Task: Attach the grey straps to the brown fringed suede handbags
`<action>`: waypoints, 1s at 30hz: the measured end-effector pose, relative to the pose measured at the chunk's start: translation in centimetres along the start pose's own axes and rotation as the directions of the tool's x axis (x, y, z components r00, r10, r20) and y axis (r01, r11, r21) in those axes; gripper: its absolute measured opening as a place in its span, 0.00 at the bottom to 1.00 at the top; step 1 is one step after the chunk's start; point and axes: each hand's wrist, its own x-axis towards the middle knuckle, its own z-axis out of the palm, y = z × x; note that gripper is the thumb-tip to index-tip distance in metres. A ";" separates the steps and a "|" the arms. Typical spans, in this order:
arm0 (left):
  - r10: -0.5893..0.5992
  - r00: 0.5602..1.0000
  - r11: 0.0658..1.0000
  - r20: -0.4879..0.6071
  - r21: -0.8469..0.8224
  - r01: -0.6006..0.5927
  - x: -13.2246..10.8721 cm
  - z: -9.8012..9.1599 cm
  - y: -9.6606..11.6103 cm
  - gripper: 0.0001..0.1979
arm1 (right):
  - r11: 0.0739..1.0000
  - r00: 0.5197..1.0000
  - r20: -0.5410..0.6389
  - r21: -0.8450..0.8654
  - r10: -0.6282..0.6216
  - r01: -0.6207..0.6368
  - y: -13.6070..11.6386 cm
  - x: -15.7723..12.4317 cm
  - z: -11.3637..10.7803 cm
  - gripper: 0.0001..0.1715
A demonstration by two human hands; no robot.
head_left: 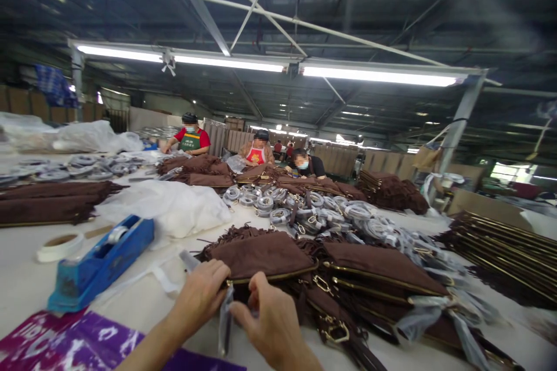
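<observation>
Lengthwise, the wrapped pull [224, 327] runs toward you between your left hand [201, 283], whose fingers curl at the brown pouch [266, 255] just beyond (their hold cannot be told), and your right hand [273, 316], its nearer thumb parted from the forefinger, nothing between.

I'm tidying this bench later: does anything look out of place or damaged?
No damage stands out. The wrapped coils lie in a loose jumble behind the nearest brown bag, unlike the neat bag stack at right. A white tape roll lies outside the blue dispenser, perhaps deliberately.
</observation>
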 end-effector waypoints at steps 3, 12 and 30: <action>0.032 0.998 0.999 -0.049 -0.009 -0.033 -0.2 0.9 0.2 0.10 | 0.971 0.995 0.019 0.218 0.097 -0.099 -1.2 -0.9 2.7 0.16; 0.129 0.986 0.987 -0.109 0.113 -0.116 -0.1 0.1 -1.4 0.06 | 0.993 0.998 0.043 -0.104 -0.055 0.059 -0.2 2.4 1.5 0.04; -0.221 0.975 0.956 0.020 -0.196 0.220 -6.0 -0.9 -11.6 0.27 | 0.860 0.972 0.092 -0.454 -0.216 0.235 9.2 -0.5 -4.2 0.09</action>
